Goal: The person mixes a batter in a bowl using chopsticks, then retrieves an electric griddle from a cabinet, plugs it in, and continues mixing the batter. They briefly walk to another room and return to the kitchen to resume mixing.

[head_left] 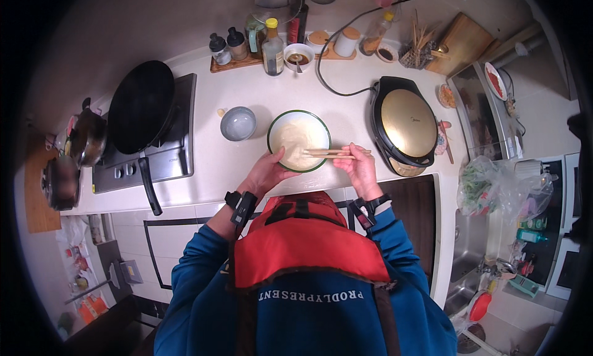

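Observation:
A white bowl with a green rim (270, 131) stands near the counter's front edge, with a pale, creamy batter (295, 136) inside. My left hand (267, 170) grips the bowl's near left side, thumb over the rim. In my right hand (359, 167) is a pair of chopsticks (330, 152), closed between the fingers; their tips dip into the batter. A small grey bowl (238, 123) sits just left of the batter bowl, apart from it.
To the right is a round electric griddle (408, 126) with its gold lid down, its black cable (327, 78) looping behind. A frying pan (143, 107) rests on the gas hob (179, 133) at left. Along the back stand a yellow-capped bottle (272, 53) and a sauce bowl (299, 57).

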{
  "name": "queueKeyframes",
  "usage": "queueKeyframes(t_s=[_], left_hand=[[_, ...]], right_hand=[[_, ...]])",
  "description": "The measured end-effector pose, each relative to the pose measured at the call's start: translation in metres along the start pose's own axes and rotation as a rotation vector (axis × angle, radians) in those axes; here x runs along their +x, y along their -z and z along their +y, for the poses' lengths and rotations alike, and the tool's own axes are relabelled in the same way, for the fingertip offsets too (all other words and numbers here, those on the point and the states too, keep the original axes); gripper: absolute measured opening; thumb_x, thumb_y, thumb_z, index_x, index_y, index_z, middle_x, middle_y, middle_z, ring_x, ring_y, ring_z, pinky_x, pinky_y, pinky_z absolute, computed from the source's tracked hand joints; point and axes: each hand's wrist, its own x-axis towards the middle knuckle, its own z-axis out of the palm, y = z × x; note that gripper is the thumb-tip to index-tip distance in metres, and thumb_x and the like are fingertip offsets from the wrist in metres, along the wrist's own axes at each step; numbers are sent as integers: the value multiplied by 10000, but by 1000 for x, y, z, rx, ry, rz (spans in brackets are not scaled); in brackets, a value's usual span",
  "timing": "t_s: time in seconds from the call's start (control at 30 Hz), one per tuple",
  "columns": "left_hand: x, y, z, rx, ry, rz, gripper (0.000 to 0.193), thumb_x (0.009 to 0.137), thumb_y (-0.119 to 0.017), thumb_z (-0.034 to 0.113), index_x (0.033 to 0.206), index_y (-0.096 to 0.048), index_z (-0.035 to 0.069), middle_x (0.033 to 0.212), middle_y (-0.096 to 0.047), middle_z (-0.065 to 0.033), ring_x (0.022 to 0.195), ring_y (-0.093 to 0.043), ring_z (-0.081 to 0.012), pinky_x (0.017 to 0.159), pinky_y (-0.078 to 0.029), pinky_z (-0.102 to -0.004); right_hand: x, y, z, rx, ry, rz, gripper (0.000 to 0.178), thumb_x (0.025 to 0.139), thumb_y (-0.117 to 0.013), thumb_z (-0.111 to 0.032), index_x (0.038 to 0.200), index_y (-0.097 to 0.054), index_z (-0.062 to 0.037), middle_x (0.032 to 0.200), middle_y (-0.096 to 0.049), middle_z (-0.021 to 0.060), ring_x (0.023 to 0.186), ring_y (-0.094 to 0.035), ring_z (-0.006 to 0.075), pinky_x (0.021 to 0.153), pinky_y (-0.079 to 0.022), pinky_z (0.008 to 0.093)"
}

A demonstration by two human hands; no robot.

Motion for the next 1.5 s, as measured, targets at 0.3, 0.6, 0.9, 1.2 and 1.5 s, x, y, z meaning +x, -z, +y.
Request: queueKeyframes(t_s=[0.3,0.6,0.9,1.2,1.5], left_hand=[[-7,-3,-2,-47,51,-41,523,952,-505,274,1335,-333,-37,1286,-482,-200,1145,-540,-327,882,-549,-417],[1,2,-2,-56,-6,37,523,956,-498,306,1320,-354,-40,1283,-488,-197,1142,-544,-315,886,-544,-410],[-6,-4,2,-7,-71,-39,605,932,-511,400,1360,-332,12,1327,-462,-158,1166,-533,-294,879,-549,-403],[-3,-2,6,-32,-83,-79,663,928,-502,427,1409,-262,39,1403,-370,-167,1248,-449,-333,939,-508,-448],[-7,-7,11,41,-90,-64,670,939,-421,497,1422,-245,66,1414,-359,-155,1245,-457,-318,919,-520,-440]], right_hand=[[11,-37,-66,-326,371,-155,229,938,-538,-140,944,-597,81,832,-648,162,642,-667,235,639,-575,307],[-3,-16,-76,-562,194,-132,196,907,-575,-130,879,-597,64,807,-648,166,594,-658,238,560,-570,311],[-5,-41,-32,2,191,-83,215,932,-541,-146,919,-573,67,807,-627,184,617,-666,285,592,-587,348],[23,-32,-62,-278,310,-145,189,926,-544,-105,928,-591,79,826,-638,172,610,-663,250,602,-586,322],[11,-3,-16,54,-15,-125,237,946,-513,-182,917,-596,38,782,-653,144,622,-673,264,594,-587,346]])
